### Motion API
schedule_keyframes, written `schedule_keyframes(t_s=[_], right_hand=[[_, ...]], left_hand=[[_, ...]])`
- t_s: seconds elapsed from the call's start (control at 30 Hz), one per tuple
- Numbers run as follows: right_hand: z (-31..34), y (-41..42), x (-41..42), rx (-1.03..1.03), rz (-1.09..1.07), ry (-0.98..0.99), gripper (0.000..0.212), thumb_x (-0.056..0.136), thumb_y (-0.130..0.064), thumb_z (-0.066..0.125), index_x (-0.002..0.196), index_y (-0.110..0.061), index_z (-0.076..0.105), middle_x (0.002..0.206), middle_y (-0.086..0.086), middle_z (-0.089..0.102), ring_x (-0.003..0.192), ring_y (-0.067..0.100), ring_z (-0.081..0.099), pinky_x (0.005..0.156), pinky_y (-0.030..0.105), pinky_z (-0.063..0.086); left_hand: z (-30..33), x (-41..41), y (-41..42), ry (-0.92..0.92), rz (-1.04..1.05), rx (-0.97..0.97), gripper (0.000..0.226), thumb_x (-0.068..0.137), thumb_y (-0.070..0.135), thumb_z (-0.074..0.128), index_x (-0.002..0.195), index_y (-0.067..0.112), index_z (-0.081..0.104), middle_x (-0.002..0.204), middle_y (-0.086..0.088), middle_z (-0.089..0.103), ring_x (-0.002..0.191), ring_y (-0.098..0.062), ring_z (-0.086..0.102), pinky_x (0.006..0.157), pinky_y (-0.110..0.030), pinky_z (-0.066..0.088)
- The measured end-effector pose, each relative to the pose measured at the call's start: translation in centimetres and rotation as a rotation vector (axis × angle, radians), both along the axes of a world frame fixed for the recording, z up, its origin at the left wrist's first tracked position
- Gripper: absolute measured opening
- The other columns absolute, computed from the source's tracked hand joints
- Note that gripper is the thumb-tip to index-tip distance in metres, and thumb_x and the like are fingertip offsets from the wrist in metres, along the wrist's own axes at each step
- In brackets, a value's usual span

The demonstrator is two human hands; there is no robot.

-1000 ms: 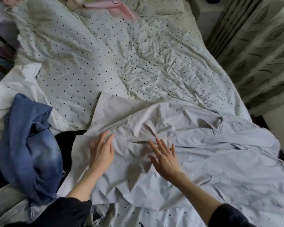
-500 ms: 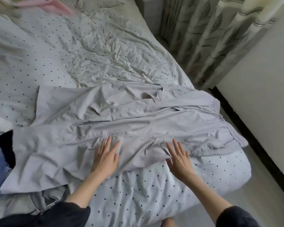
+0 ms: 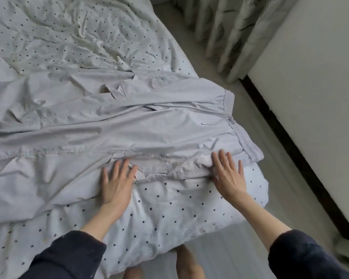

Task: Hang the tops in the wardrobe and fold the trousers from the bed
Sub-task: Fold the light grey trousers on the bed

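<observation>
One pair of pale grey trousers point(image 3: 129, 125) lay spread across the foot of the bed point(image 3: 179, 214), its gathered elastic waistband point(image 3: 228, 101) at the right, near the bed's corner, and its legs running off to the left past the picture's edge. The cloth was thin, matt and heavily creased, with stitched seams running lengthwise and one small metal cord tip point(image 3: 204, 123) glinting near the waist. Under it lay one white duvet cover dotted with small dark spots, rumpled into soft ridges

Two hands rested on the near edge of the trousers. The left hand point(image 3: 115, 182) lay flat, fingers straight and slightly fanned, its grip released, the fingertips on a pocket seam. The right hand point(image 3: 229, 174) also lay flat with straight fingers, grip released, pressing a bunched fold of cloth just below the waistband. Both forearms came out of two dark sleeves point(image 3: 69, 256)

Beyond the bed's corner ran a pale floor point(image 3: 256, 224), one white wall point(image 3: 310, 97) with a dark skirting strip point(image 3: 286, 141), and pleated pale curtains point(image 3: 230, 31) with a blurred leaf pattern
</observation>
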State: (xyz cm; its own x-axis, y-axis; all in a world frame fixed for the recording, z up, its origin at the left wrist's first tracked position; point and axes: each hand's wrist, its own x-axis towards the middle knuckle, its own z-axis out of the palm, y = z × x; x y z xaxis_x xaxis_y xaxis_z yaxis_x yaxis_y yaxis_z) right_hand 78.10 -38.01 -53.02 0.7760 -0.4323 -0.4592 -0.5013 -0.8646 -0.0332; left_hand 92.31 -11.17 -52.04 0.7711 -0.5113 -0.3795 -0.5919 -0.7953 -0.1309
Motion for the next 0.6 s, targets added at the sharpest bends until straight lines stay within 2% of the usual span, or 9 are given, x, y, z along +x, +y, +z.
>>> schedule_keyframes(t_s=[0.07, 0.1, 0.17, 0.23, 0.3, 0.4, 0.47, 0.53, 0.6], right_hand=[[-0.7, -0.9, 0.3, -0.012, 0.047, -0.042, 0.073, 0.093, -0.022, 0.048, 0.15, -0.024, 0.001, 0.158, 0.001, -0.002, 0.145, 0.023, 0.001, 0.113, 0.046, 0.012], [-1.0, -1.2, 0.4, -0.025, 0.074, -0.066, 0.069, 0.094, -0.018, 0.046, 0.149, -0.024, 0.006, 0.158, 0.001, 0.003, 0.145, 0.022, 0.006, 0.111, 0.042, 0.015], [-1.7, -1.3, -0.3, -0.006, 0.068, -0.097, 0.061, 0.095, -0.012, 0.04, 0.149, -0.024, 0.015, 0.157, -0.001, 0.012, 0.144, 0.02, 0.01, 0.109, 0.038, 0.017], [-1.7, -1.2, -1.2, 0.039, 0.009, -0.13, 0.052, 0.098, -0.011, 0.037, 0.147, -0.023, 0.026, 0.155, -0.003, 0.022, 0.144, 0.018, 0.015, 0.111, 0.038, 0.014], [-1.3, -1.3, -2.0, 0.062, -0.016, -0.16, 0.045, 0.099, -0.012, 0.036, 0.143, -0.022, 0.037, 0.15, -0.006, 0.034, 0.142, 0.017, 0.022, 0.113, 0.038, 0.013], [0.1, -1.7, -3.1, 0.072, 0.019, -0.129, 0.043, 0.099, -0.011, 0.036, 0.14, -0.024, 0.041, 0.146, -0.009, 0.039, 0.14, 0.015, 0.026, 0.115, 0.036, 0.01], [1.3, -1.7, -3.6, 0.087, 0.006, -0.101, 0.044, 0.099, -0.01, 0.035, 0.139, -0.026, 0.042, 0.147, -0.011, 0.039, 0.139, 0.011, 0.027, 0.115, 0.035, 0.01], [2.5, -1.6, -3.9, 0.114, -0.056, -0.091, 0.043, 0.098, -0.01, 0.035, 0.136, -0.026, 0.046, 0.143, -0.009, 0.045, 0.137, 0.011, 0.032, 0.115, 0.034, 0.011], [4.0, -1.3, -3.9, 0.103, -0.089, -0.096, 0.041, 0.096, -0.01, 0.035, 0.129, -0.026, 0.053, 0.13, -0.006, 0.057, 0.126, 0.015, 0.044, 0.113, 0.034, 0.016]], left_hand=[[-0.3, 0.6, -0.1, -0.064, -0.006, -0.146, 0.045, 0.07, -0.005, 0.069, 0.113, 0.005, 0.061, 0.124, -0.023, 0.054, 0.119, -0.037, 0.05, 0.099, -0.054, 0.039], [-0.3, 0.7, 0.0, -0.077, -0.022, -0.202, 0.039, 0.061, -0.013, 0.072, 0.098, -0.001, 0.065, 0.106, -0.025, 0.06, 0.104, -0.04, 0.058, 0.089, -0.053, 0.047], [-0.5, 0.1, 0.3, -0.014, 0.002, -0.254, 0.034, 0.055, -0.019, 0.07, 0.085, -0.004, 0.065, 0.092, -0.024, 0.062, 0.086, -0.04, 0.062, 0.076, -0.05, 0.052], [-0.2, -0.6, 0.7, 0.074, 0.062, -0.306, 0.033, 0.058, -0.019, 0.067, 0.088, -0.004, 0.065, 0.096, -0.022, 0.063, 0.083, -0.04, 0.061, 0.072, -0.047, 0.051], [0.3, -1.5, 1.4, 0.145, 0.098, -0.335, 0.036, 0.066, -0.017, 0.063, 0.099, -0.002, 0.066, 0.11, -0.018, 0.064, 0.092, -0.039, 0.061, 0.077, -0.046, 0.049], [2.0, -2.4, 2.4, 0.184, 0.127, -0.4, 0.041, 0.078, -0.012, 0.057, 0.114, 0.006, 0.066, 0.123, -0.01, 0.062, 0.111, -0.031, 0.06, 0.087, -0.038, 0.048], [3.3, -2.3, 2.9, 0.244, 0.149, -0.345, 0.042, 0.088, -0.001, 0.049, 0.123, 0.018, 0.06, 0.127, -0.002, 0.06, 0.113, -0.026, 0.058, 0.087, -0.034, 0.045], [4.4, -1.8, 3.3, 0.339, 0.155, -0.249, 0.04, 0.092, 0.008, 0.042, 0.123, 0.029, 0.056, 0.12, -0.002, 0.063, 0.107, -0.03, 0.058, 0.081, -0.035, 0.044], [5.9, -0.9, 3.8, 0.38, 0.12, -0.245, 0.029, 0.094, 0.012, 0.042, 0.116, 0.026, 0.054, 0.107, -0.007, 0.066, 0.098, -0.032, 0.058, 0.075, -0.036, 0.044]])
